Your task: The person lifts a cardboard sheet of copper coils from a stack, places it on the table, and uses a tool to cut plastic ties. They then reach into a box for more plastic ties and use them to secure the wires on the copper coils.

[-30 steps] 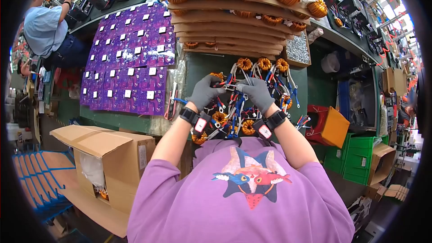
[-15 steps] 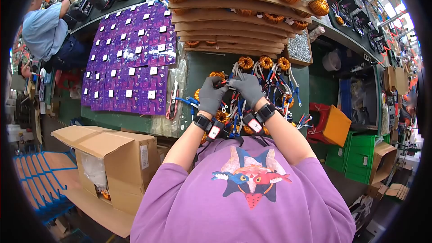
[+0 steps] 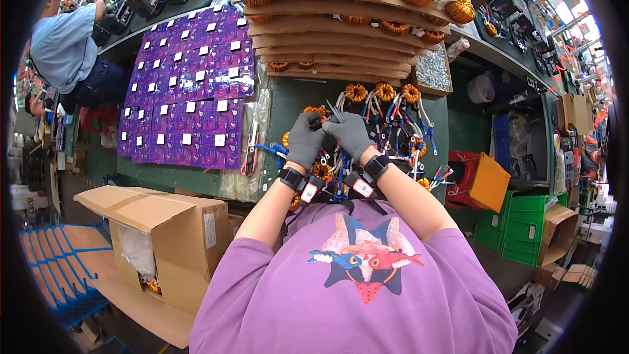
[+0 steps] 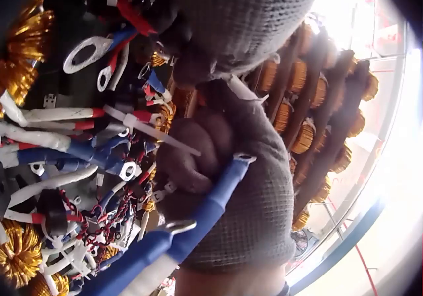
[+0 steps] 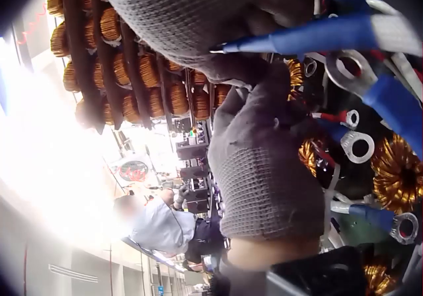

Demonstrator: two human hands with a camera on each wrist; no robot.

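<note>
My two grey-gloved hands meet over a heap of copper-wound ring coils with cable leads. The left hand curls its fingers round red-sleeved leads, which show at its fingertips. Close against it, the right hand pinches a white cable tie; thin strips stick up above its fingers. In the left wrist view the cable tie runs from among the leads toward the right hand's curled fingers. A blue-sleeved lead crosses in front there. Ring terminals lie around in the right wrist view. The gloves hide the pinch itself.
Stacked cardboard layers with larger coils rise behind the heap. Purple circuit boards cover the bench's left side, beside a red-handled cutter. A box of small metal parts stands at the back right. Another person works at far left.
The hands, apart with a lead between them a second ago, have come together. My right hand has moved left and the left hand slightly right.
</note>
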